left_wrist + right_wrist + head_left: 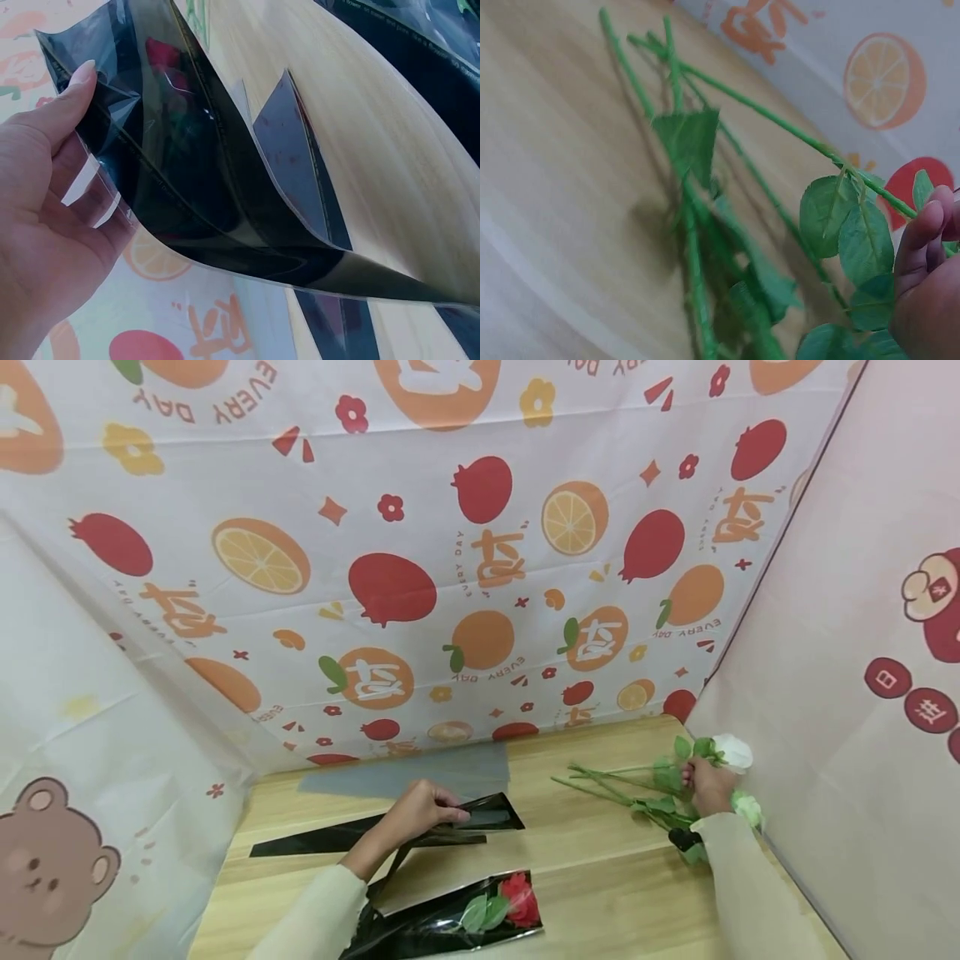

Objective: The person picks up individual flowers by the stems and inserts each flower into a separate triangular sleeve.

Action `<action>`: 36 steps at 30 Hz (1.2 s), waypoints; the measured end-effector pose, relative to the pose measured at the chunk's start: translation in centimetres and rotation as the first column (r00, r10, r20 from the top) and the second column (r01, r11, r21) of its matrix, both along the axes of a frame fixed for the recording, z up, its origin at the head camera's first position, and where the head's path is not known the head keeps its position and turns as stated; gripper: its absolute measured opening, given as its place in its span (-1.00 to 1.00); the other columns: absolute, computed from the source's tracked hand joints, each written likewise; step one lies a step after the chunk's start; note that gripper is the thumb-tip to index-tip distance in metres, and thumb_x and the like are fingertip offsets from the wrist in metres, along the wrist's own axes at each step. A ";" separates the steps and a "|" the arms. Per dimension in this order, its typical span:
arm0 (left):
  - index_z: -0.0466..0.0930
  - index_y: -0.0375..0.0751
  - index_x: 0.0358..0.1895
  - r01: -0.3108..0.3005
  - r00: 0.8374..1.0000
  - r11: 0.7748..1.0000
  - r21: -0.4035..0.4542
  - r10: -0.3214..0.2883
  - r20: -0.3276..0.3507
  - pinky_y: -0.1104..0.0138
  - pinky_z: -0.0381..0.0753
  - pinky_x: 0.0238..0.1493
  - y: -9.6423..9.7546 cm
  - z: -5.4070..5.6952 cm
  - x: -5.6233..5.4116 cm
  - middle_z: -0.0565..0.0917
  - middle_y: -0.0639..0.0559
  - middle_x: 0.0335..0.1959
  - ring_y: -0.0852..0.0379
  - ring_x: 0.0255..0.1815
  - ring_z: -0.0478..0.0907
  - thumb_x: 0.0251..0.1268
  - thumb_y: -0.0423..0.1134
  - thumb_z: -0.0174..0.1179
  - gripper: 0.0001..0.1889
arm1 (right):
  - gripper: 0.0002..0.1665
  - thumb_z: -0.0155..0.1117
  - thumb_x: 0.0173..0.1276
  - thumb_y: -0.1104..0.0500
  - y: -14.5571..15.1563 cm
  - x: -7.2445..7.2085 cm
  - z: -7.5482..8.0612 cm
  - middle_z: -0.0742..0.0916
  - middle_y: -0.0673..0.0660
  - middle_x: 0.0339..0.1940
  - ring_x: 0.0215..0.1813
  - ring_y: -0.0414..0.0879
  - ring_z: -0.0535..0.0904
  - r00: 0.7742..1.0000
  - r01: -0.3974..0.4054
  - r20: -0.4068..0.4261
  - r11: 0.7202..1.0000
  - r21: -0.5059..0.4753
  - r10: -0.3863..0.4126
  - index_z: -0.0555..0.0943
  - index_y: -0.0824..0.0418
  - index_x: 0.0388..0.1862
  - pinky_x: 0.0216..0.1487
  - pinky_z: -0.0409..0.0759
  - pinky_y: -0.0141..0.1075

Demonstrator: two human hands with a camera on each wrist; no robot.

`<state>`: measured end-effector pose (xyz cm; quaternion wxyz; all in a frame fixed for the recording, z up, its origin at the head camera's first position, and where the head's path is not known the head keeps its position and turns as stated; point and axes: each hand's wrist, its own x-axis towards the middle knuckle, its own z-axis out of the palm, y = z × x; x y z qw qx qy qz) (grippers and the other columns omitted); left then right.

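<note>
Nearest us lies a red rose (519, 900) wrapped in black-edged clear film. Farther off, left of centre, our left hand (423, 808) holds a black film sleeve (187, 195) near one edge, thumb against one face; at the right, our right hand (712, 787) pinches a white rose by its stem (780, 122), near the bloom (733, 753). We judge the sleeve light, floppy and slippery, best taken by its rim; the rose should be light, its stem stiffer than its crushable petals, so we favour the stem. Beside it on the wooden table (600, 868) rests another white rose (748, 810); far left, a greyish translucent sheet (405, 772) lies before the fruit-print cloth (300, 485).
</note>
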<state>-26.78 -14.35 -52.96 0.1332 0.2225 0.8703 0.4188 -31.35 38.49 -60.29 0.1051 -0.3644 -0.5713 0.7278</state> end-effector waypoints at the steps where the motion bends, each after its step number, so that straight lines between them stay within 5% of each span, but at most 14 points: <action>1: 0.88 -0.01 -0.34 -0.004 1.000 1.000 -0.001 0.004 -0.007 0.39 0.56 -0.40 -0.1 0.1 0.0 0.86 0.09 -0.31 -0.02 -0.40 0.71 0.31 -0.10 0.45 -0.88 | -0.81 0.15 0.53 0.27 0.1 -0.2 0.3 0.68 -0.09 -0.65 -0.63 -0.34 0.53 1.000 0.007 -0.017 1.000 -0.005 -0.007 0.45 0.25 0.05 -0.54 0.56 -0.42; 7: 0.89 -0.07 -0.30 -0.027 1.000 1.000 -0.008 0.027 -0.017 0.39 0.55 -0.41 -0.5 0.8 -0.1 0.86 0.08 -0.36 0.05 -0.45 0.68 0.29 -0.07 0.46 -0.84 | -0.62 0.19 0.50 0.28 0.5 -0.7 2.4 0.62 -0.09 -0.68 -0.68 -0.30 0.49 0.996 0.057 -0.068 0.998 0.012 -0.056 0.33 0.21 0.20 -0.63 0.51 -0.39; 12: 0.89 -0.06 -0.31 -0.036 0.999 0.999 0.008 0.037 -0.034 0.39 0.59 -0.38 -0.9 1.3 -0.2 0.86 0.09 -0.34 0.11 -0.43 0.70 0.28 -0.10 0.47 -0.87 | -0.90 0.18 0.50 0.26 0.5 -0.6 4.1 0.62 -0.09 -0.68 -0.69 -0.29 0.46 0.992 0.069 -0.102 0.998 -0.013 -0.070 0.45 0.19 -0.08 -0.64 0.49 -0.39; 18: 0.89 -0.10 -0.31 -0.057 0.998 0.998 -0.001 0.057 -0.037 0.39 0.60 -0.35 -1.4 1.7 0.1 0.86 0.09 -0.34 0.25 -0.44 0.66 0.27 -0.11 0.48 -0.85 | -0.92 0.26 0.50 0.23 -0.9 -0.4 6.8 0.61 -0.09 -0.68 -0.71 -0.28 0.43 0.981 0.078 -0.170 0.995 -0.068 -0.088 0.52 0.19 -0.14 -0.66 0.45 -0.39; 26: 0.89 0.00 -0.32 -0.111 0.993 0.994 -0.017 0.111 -0.039 0.33 0.69 -0.29 -2.2 2.4 0.4 0.86 0.08 -0.36 0.23 -0.36 0.74 0.24 -0.13 0.51 -0.93 | -0.92 0.31 0.48 0.20 -3.2 -0.3 10.4 0.62 -0.06 -0.66 -0.68 -0.27 0.43 0.975 0.013 -0.220 0.994 -0.110 -0.037 0.64 0.21 -0.20 -0.63 0.43 -0.39; 36: 0.89 0.00 -0.37 -0.147 0.988 0.989 -0.029 0.145 -0.049 0.28 0.67 -0.30 -3.0 2.7 0.7 0.85 0.09 -0.39 0.18 -0.35 0.73 0.23 -0.16 0.51 -0.94 | -0.87 0.25 0.52 0.28 -6.6 0.7 13.0 0.58 -0.03 -0.69 -0.72 -0.27 0.38 0.936 -0.122 -0.348 0.977 -0.174 0.055 0.64 0.24 -0.29 -0.70 0.35 -0.41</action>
